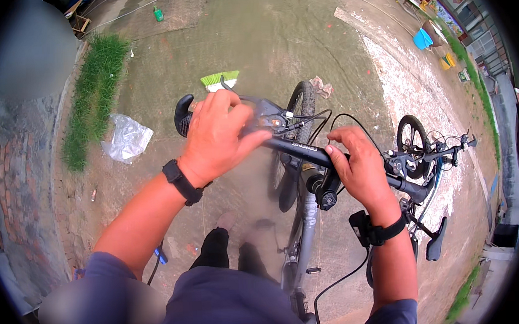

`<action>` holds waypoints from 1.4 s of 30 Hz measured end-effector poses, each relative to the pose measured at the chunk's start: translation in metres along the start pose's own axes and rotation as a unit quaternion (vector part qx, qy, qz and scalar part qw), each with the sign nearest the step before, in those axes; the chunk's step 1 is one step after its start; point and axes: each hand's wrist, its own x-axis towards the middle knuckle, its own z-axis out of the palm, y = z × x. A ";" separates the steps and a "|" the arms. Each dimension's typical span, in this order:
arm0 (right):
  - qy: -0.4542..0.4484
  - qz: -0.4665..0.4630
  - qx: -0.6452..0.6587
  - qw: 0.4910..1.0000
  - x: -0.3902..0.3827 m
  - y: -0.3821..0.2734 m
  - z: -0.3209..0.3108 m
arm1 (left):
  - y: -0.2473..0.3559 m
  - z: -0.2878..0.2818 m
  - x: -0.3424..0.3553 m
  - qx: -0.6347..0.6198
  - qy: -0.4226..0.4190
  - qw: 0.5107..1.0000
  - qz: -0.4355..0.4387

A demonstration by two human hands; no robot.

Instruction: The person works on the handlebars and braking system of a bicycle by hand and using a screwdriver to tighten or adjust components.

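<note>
A grey bicycle (pixel 307 230) stands below me, its black handlebar (pixel 306 151) crossing between my hands. My left hand (pixel 217 132) is closed over the bar's left part, beside the black grip (pixel 183 114). Its thumb points toward the shifter and brake-lever clamp (pixel 276 123), which is partly blurred. My right hand (pixel 359 163) is closed at the bar right of the stem (pixel 327 196), thumb on top and index finger bent. Its other fingers are partly hidden. Black cables (pixel 328 117) loop ahead of the bar toward the front wheel (pixel 301 100).
Another bicycle (pixel 416 146) is close on the right, its black saddle (pixel 435 240) beside my right forearm. Past the front wheel are a green and white broom head (pixel 220 80) and a crumpled cloth (pixel 321 88). A clear plastic bag (pixel 126 138) lies left by the grass (pixel 98 91).
</note>
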 end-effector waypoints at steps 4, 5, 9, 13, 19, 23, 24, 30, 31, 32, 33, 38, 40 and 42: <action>0.081 0.104 -0.028 0.991 -0.016 -0.005 0.024 | 0.029 0.020 0.013 0.005 0.017 1.000 0.012; 0.097 0.119 -0.036 0.988 -0.018 -0.005 0.026 | 0.040 0.027 0.018 -0.002 0.021 0.999 0.030; 0.120 0.112 -0.031 0.986 -0.019 -0.003 0.029 | 0.059 0.039 0.039 -0.007 -0.047 0.998 -0.038; 0.138 0.117 -0.012 0.983 -0.018 -0.003 0.032 | 0.059 0.045 0.051 0.046 -0.089 0.995 -0.016; 0.144 0.114 -0.017 0.983 -0.018 0.000 0.034 | 0.060 0.049 0.049 0.065 -0.100 0.993 0.009; 0.148 0.109 -0.021 0.983 -0.017 -0.002 0.036 | 0.055 0.049 0.044 0.074 -0.097 0.992 0.032; 0.148 0.110 -0.025 0.983 -0.018 -0.001 0.036 | 0.054 0.050 0.042 0.075 -0.096 0.992 0.039; 0.133 0.123 -0.036 0.983 -0.018 -0.002 0.034 | 0.060 0.045 0.051 0.076 -0.123 0.989 -0.002; 0.137 0.120 -0.035 0.983 -0.018 -0.002 0.034 | 0.060 0.045 0.052 0.081 -0.139 0.987 -0.001; 0.141 0.118 -0.033 0.982 -0.018 -0.002 0.035 | 0.060 0.045 0.052 0.081 -0.137 0.987 0.003; 0.145 0.117 -0.031 0.982 -0.018 -0.002 0.036 | 0.059 0.047 0.052 0.080 -0.136 0.987 0.008; 0.146 0.115 -0.031 0.982 -0.019 -0.001 0.036 | 0.056 0.049 0.046 0.089 -0.132 0.987 0.033; 0.150 0.112 -0.029 0.982 -0.019 -0.001 0.036 | 0.055 0.048 0.045 0.091 -0.126 0.987 0.045; 0.155 0.111 -0.025 0.981 -0.019 -0.001 0.036 | 0.056 0.044 0.049 0.068 -0.116 0.991 0.028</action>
